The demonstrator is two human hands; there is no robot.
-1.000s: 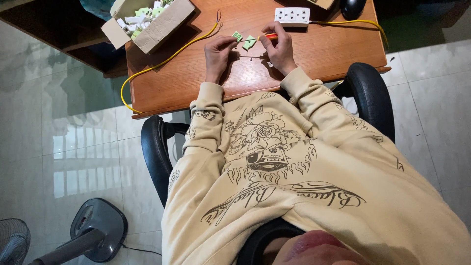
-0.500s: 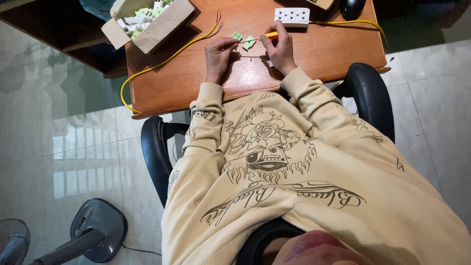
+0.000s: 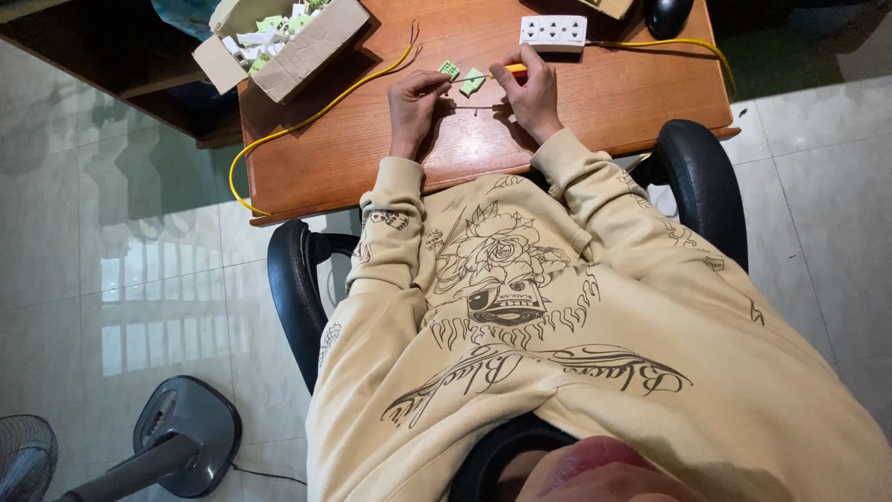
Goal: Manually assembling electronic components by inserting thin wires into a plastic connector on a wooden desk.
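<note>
Cardboard box (image 3: 302, 58) holds white, green parts; hands (image 3: 474, 98) nearby.

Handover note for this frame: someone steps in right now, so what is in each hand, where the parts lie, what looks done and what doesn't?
Left hand: fingertips pinch one end of a thin wire just above the desk.
Right hand: grips an orange-handled tool and the wire's other end.
Two small green parts lie just beyond the hands. White socket strip sits further back; cardboard box of similar parts at the desk's far left; yellow cable trails off the edge.
Done: cannot tell. Left: the green parts lie loose, not joined to the wire.
</note>
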